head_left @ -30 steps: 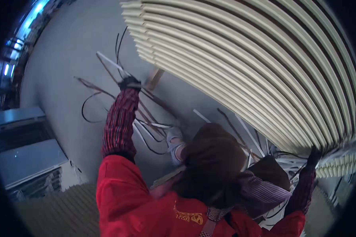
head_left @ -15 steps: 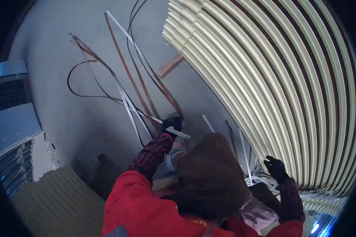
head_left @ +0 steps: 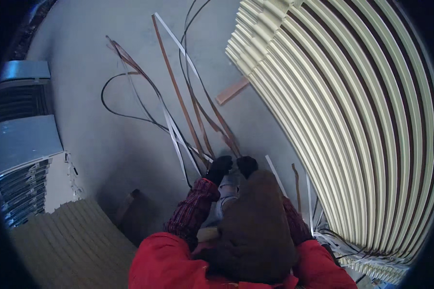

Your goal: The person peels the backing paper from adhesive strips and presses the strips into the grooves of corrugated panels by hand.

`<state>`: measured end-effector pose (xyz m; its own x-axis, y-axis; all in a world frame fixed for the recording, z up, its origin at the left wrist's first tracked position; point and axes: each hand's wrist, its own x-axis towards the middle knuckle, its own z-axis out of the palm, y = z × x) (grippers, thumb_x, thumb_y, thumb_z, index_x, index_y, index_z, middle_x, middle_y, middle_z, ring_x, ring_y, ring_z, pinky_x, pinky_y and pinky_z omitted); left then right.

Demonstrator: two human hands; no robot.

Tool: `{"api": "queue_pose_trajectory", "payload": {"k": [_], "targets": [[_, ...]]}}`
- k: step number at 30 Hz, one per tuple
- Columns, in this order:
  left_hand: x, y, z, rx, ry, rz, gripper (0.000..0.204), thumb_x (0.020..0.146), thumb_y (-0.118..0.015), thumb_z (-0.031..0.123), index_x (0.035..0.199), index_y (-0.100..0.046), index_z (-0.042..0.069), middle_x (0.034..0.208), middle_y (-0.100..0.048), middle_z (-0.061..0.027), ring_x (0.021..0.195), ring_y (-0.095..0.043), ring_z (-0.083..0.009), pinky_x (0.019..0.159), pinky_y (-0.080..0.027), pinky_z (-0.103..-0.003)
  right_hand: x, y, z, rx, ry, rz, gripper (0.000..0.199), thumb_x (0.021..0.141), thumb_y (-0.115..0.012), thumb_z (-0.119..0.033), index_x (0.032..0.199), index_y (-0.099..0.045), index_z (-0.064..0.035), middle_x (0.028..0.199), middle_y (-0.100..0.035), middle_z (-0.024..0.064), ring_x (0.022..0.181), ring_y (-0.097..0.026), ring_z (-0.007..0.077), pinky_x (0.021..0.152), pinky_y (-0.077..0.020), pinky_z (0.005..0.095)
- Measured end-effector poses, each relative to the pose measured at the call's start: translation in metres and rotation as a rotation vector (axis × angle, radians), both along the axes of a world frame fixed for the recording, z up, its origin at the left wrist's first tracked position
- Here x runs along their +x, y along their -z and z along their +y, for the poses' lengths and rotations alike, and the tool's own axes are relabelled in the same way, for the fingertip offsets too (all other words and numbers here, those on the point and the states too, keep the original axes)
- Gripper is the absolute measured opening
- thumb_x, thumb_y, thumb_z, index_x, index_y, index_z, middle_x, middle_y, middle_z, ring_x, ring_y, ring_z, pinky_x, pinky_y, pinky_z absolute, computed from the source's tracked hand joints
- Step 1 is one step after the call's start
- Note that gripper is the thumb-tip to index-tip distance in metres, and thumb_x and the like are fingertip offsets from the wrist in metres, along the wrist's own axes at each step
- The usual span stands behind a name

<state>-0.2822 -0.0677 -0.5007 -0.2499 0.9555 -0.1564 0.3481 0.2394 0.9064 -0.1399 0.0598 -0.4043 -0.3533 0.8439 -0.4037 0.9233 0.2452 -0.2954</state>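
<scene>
Both my hands wear dark gloves and are close together at the middle of the view, in front of my knee. My left hand (head_left: pixel 220 168) is closed around the near ends of long straps, among them a white strap (head_left: pixel 176 137) and a brown strap (head_left: pixel 176 91). Just to its right, my right hand (head_left: pixel 247 166) is closed where another brown strap (head_left: pixel 229 137) runs into it. The straps fan out over the floor away from me, with a thin dark loop (head_left: pixel 102 96) at their left. Strap parts inside the gloves are hidden.
A large stack of cream corrugated panels (head_left: pixel 318 120) fills the right side. A wooden block (head_left: pixel 232 90) sticks out from under it. Loose strips (head_left: pixel 276 176) lie beside my knee. At the left are wrapped stacks (head_left: pixel 26 147) and another ribbed stack (head_left: pixel 74 241).
My right hand has left the side of the panel stack and come over beside my left hand at the straps. The white strap end that stuck out of my left hand no longer shows.
</scene>
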Motion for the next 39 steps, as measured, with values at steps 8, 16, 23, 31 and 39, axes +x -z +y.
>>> {"api": "queue_pose_trajectory", "payload": {"k": [8, 16, 23, 31, 39], "targets": [[-0.011, -0.151, 0.076, -0.537, -0.217, -1.291, 0.029, 0.085, -0.051, 0.019, 0.110, -0.057, 0.005, 0.100, -0.062, -0.0121, 0.080, -0.059, -0.0207, 0.068, -0.047, -0.031, 0.088, -0.057, -0.039, 0.119, -0.315, 0.290, 0.039, 0.073, -0.061, -0.039, 0.100, -0.065, -0.0110, 0.070, -0.059, 0.0128, 0.064, -0.057, 0.0289, 0.061, -0.0403, 0.0414], [-0.043, -0.111, 0.100, 0.442, -0.107, -0.195, 0.033, 0.091, -0.041, 0.023, 0.115, -0.056, 0.006, 0.087, -0.063, -0.0066, 0.050, -0.040, -0.0068, 0.045, -0.035, -0.020, 0.445, -0.195, -0.130, -0.447, -0.377, -0.794, 0.034, 0.084, -0.054, -0.031, 0.104, -0.056, -0.0044, 0.086, -0.054, 0.0151, 0.080, -0.051, 0.0284, 0.075, -0.0412, 0.0413], [0.054, -0.186, 0.116, -0.013, 0.095, -1.270, 0.039, 0.093, -0.042, 0.032, 0.121, -0.052, 0.007, 0.099, -0.062, -0.0051, 0.056, -0.042, -0.0045, 0.052, -0.039, -0.019, 0.466, -0.205, -0.096, -0.570, -0.088, -0.776, 0.047, 0.088, -0.049, -0.023, 0.129, -0.039, -0.0025, 0.128, -0.041, 0.0177, 0.121, -0.038, 0.0274, 0.100, -0.0322, 0.0375], [0.073, -0.218, 0.126, -0.136, 0.183, -1.082, 0.034, 0.091, -0.049, 0.024, 0.118, -0.053, 0.003, 0.096, -0.062, -0.0043, 0.055, -0.043, -0.0046, 0.050, -0.037, -0.019, 0.137, -0.149, -0.036, -0.324, 0.253, 0.366, 0.026, 0.086, -0.057, -0.018, 0.107, -0.060, -0.0040, 0.100, -0.064, 0.0085, 0.089, -0.060, 0.0178, 0.085, -0.0441, 0.0318], [0.052, -0.237, 0.127, 0.123, -0.090, -0.744, 0.043, 0.088, -0.050, 0.014, 0.130, -0.042, 0.007, 0.076, -0.060, -0.0052, 0.058, -0.052, -0.0097, 0.053, -0.045, -0.024, 0.127, -0.139, -0.006, 0.269, -0.197, 0.428, 0.022, 0.079, -0.062, -0.016, 0.099, -0.065, -0.0065, 0.090, -0.066, 0.0141, 0.082, -0.063, 0.0306, 0.081, -0.0459, 0.0390]]}}
